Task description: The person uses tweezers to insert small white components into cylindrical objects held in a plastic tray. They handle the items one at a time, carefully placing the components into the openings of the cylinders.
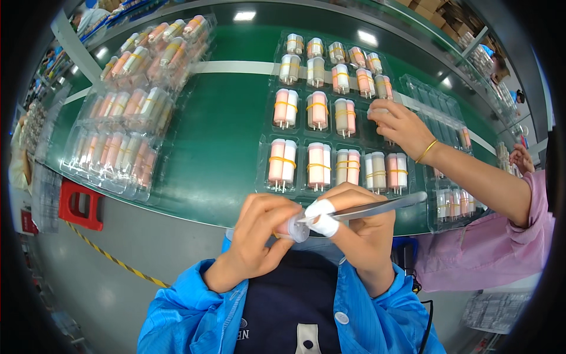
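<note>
My left hand (256, 233) is closed around a small pink cylinder (285, 227) with a clear round end, held near my chest. In my right hand (365, 236) is a pair of metal tweezers (383, 207), with their tips at the cylinder's clear end. White wraps cover the thumb and a finger of that hand. Just beyond my hands lies a clear plastic tray (299, 154) of pink, white and grey cylinders, paired by yellow bands, such as this pair (319, 165). Whether the held cylinder has a partner is hidden.
A co-worker's hand (401, 127) reaches into the tray from the right. Stacked filled trays (112, 138) stand at the left; another partly filled tray (433, 100) lies at the right. All rest on a green work surface (218, 135). A red stool (82, 205) stands on the floor at left.
</note>
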Tool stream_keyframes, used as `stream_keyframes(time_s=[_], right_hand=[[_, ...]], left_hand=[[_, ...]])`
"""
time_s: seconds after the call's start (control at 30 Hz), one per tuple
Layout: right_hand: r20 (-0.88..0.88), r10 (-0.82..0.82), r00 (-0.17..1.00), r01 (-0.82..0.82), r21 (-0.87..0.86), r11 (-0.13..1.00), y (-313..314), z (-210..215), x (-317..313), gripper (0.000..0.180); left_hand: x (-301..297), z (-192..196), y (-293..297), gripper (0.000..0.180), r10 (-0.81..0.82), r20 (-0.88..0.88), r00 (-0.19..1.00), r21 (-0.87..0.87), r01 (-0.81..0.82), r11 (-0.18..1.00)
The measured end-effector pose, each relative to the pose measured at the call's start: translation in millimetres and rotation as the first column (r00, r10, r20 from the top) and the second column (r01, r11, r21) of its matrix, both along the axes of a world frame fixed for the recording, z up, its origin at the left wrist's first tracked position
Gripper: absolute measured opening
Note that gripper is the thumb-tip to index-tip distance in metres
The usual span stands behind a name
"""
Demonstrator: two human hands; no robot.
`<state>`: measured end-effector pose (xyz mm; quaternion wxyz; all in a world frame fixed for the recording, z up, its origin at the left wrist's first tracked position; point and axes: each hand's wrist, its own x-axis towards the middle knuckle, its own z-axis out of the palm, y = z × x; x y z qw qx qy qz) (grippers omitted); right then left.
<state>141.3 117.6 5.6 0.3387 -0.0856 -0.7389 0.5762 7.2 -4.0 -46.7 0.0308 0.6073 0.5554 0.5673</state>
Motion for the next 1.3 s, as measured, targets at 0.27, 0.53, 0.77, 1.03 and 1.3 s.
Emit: stream_keyframes(time_s=[0.27,0.53,0.77,1.03,1.3], right_hand=[[-0.183,-0.148,0.972,0.095,-0.267,0.959,-10,-11,5,0.015],[-0.196,-0.153,0.969,0.143,-0.066,0.988,-16,-11,0,0.016],[-0.131,-0.128,0.983,0.135,0.049,0.990,-14,-12,0,0.016],[-0.150,-0.119,0.981,0.136,0.109,0.985,-12,-13,0,0.015],[-0.095,-0.094,0.991,0.103,0.096,0.990,-11,-9,-2,0.014]], left_hand=[[1,-6,-6,0.048,-0.147,0.321,0.936,-0.038,0.168,0.985],[2,-5,-6,0.049,-0.125,0.268,0.955,-0.039,0.141,0.989],[5,-5,-2,0.048,0.000,0.155,0.988,0.026,-0.004,1.000],[5,-5,-1,0.050,0.013,0.165,0.986,0.058,-0.022,0.998],[4,-5,0,0.050,0.043,0.105,0.993,0.049,-0.049,0.998]])
